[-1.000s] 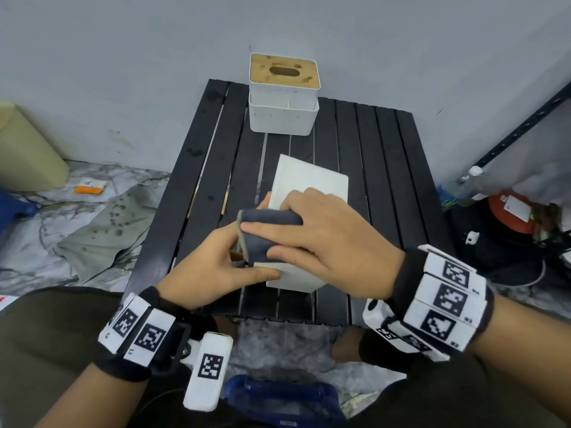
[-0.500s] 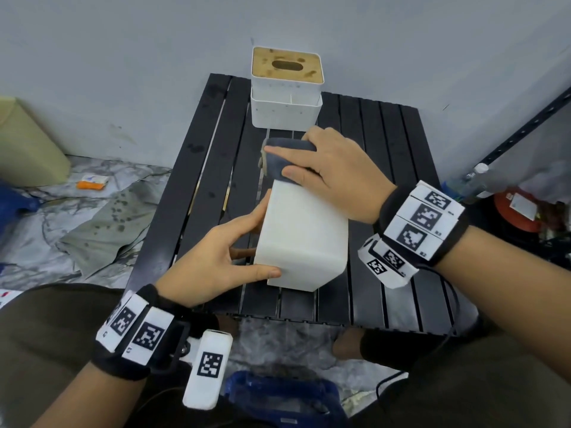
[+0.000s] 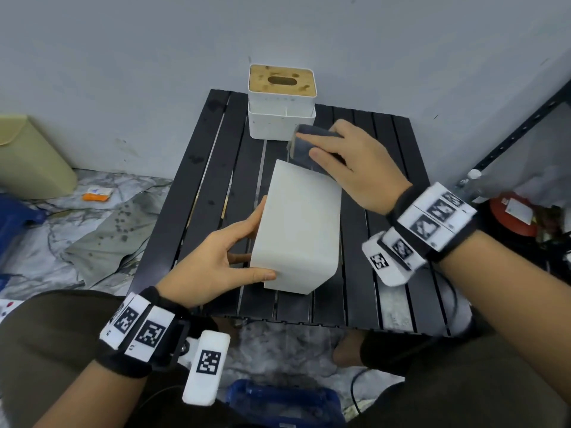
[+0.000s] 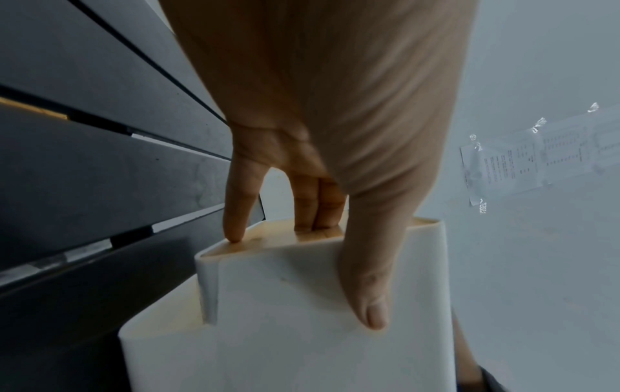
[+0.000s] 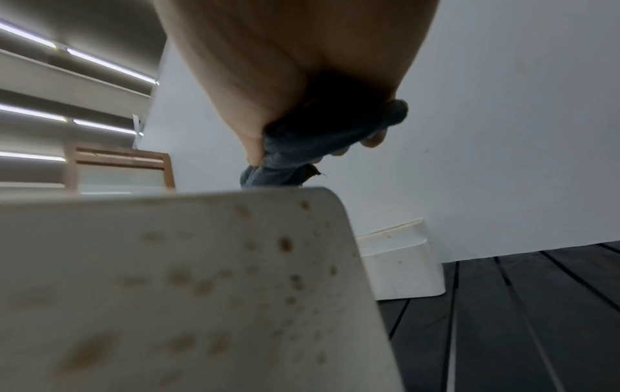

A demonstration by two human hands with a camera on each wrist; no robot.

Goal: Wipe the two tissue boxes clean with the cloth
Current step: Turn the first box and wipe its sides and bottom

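Observation:
A white tissue box (image 3: 298, 230) lies on its side in the middle of the black slatted table (image 3: 386, 211). My left hand (image 3: 216, 257) grips its near left corner, thumb (image 4: 369, 291) on the upper face and fingers on the wooden lid end. Folded in my right hand (image 3: 355, 168), a dark grey cloth (image 3: 304, 143) is at the box's far edge. Brown specks dot the box's face (image 5: 201, 278) below the cloth (image 5: 318, 138). The second tissue box (image 3: 281, 100), white with a stained wooden lid, stands upright at the table's back edge by the wall.
A beige bin (image 3: 27, 159) stands on the floor at left, with an orange packet (image 3: 97, 194) and a grey rag (image 3: 105, 242) nearby. A black metal rack (image 3: 525, 125) and a red object (image 3: 509, 214) are at right. A blue item (image 3: 278, 400) lies between my knees.
My right hand slid the cloth along the box from its near end to its far edge, then a little to the right. My left hand kept its hold.

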